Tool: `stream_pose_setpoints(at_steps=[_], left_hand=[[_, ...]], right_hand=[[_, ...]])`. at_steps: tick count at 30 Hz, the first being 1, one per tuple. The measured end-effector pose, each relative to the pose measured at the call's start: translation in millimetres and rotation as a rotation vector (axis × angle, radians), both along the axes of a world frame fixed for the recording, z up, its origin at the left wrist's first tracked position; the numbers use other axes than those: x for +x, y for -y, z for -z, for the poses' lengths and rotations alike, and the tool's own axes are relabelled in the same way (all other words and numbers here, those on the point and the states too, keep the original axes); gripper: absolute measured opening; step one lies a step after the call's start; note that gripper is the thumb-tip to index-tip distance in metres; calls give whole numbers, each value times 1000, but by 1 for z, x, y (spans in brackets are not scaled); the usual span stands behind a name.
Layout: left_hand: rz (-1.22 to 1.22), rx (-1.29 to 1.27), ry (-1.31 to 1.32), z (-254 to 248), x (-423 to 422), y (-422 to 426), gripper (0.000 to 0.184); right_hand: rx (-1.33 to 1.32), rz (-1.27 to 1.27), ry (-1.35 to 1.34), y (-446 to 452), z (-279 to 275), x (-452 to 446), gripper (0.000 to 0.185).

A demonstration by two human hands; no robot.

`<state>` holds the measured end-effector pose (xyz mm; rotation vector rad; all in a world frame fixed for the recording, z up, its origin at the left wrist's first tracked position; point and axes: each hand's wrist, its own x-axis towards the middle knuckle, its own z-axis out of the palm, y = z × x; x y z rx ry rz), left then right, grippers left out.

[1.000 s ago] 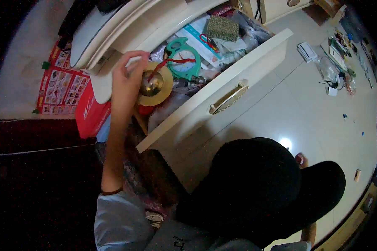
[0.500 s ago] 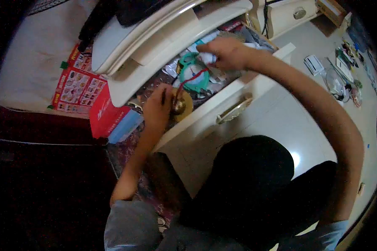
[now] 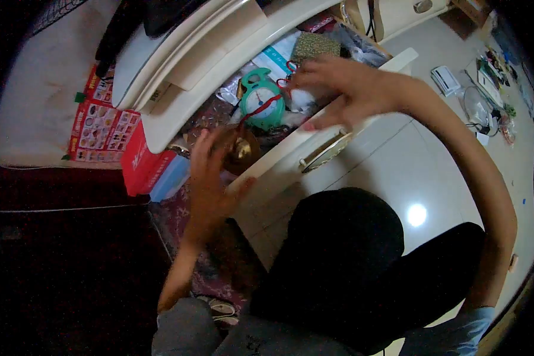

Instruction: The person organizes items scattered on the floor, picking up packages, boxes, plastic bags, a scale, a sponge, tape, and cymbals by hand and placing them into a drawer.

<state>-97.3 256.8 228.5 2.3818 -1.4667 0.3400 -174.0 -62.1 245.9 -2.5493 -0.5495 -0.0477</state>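
Note:
Over the left end of an open cream drawer (image 3: 291,145), my left hand (image 3: 210,181) has its fingers apart beside a round golden-brown object (image 3: 242,151). Whether its fingertips touch that object I cannot tell. Inside the drawer lies a green dial scale (image 3: 267,120) with a white face, crossed by a red cord (image 3: 271,104) that runs toward the golden object. My right hand (image 3: 353,89) is spread above the drawer's right part, near a white crumpled item (image 3: 303,101) and the red cord's far end. Nothing shows in its fingers.
A patterned gold-brown box (image 3: 315,46) and a white-and-blue packet (image 3: 277,53) lie deeper in the drawer. Left of it stand a red box (image 3: 142,161) and a red printed sheet (image 3: 101,130). On the tiled floor at right are a white device (image 3: 445,80) and several small items.
My right hand has let go of a small white item and spread its fingers. My left hand has opened and drawn slightly back from the golden object. The view has shifted slightly.

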Motion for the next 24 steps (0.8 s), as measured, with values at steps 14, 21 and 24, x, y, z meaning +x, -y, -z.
stream_pose_setpoints(at_steps=[14, 21, 24], left_hand=[[-255, 132, 261, 16, -2, 8, 93], [-247, 64, 224, 28, 19, 6, 100], [-285, -28, 95, 29, 30, 9, 100]], right_hand=[[-292, 51, 568, 1, 74, 10, 60], [-247, 187, 707, -4, 78, 18, 85], [-238, 247, 697, 5, 77, 41, 98]])
